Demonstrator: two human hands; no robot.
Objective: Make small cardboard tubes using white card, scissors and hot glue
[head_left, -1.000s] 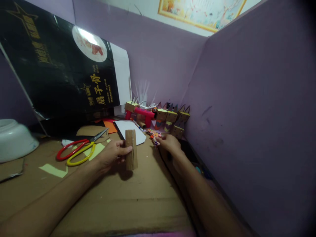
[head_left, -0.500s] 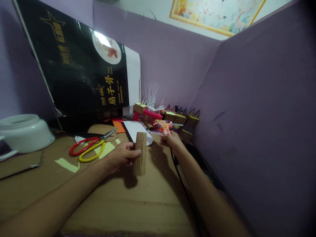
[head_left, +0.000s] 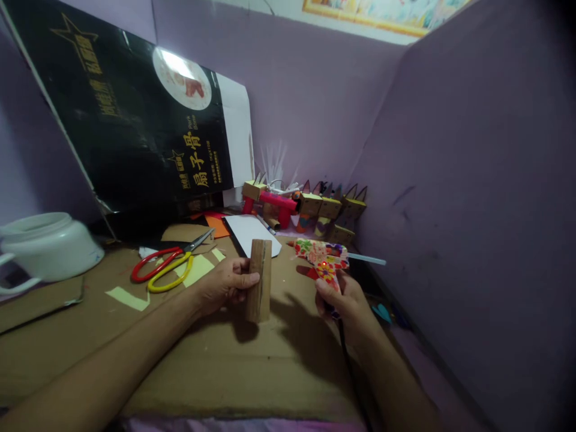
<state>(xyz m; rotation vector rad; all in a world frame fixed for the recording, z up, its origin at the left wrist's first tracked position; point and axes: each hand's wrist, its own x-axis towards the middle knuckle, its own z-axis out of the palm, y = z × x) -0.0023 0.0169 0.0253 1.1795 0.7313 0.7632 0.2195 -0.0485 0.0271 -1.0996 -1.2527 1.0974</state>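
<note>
The card strip [head_left: 260, 264] stands nearly upright above the middle of the table [head_left: 216, 378], gripped near its mid-height between the thumb and fingers of the left hand [head_left: 229, 281], much where it was 1 second ago. A dark seam runs down its length. What has changed is on the other side: 1 second ago the right hand [head_left: 348, 306] was reaching to the glue gun [head_left: 327, 255] near the figures [head_left: 310, 207]; now that hand is closed round the handle and has brought the gun back and turned it, so its nozzle points left, towards the strip's side. The pick-up therefore looks complete, with strip and gun both in hand, near each other but apart. A red light shows on the gun, a glue stick [head_left: 366, 259] juts from its rear, and the cord [head_left: 345, 348] hangs below. Whether a finger presses the trigger, I cannot tell. Behind the strip lies white paper [head_left: 252, 234]; to its left, scissors [head_left: 188, 250] lie by yellow scraps [head_left: 198, 271]. Further out are a white pot [head_left: 54, 252] at the left edge and a black box [head_left: 135, 132] leaning at the back.
</note>
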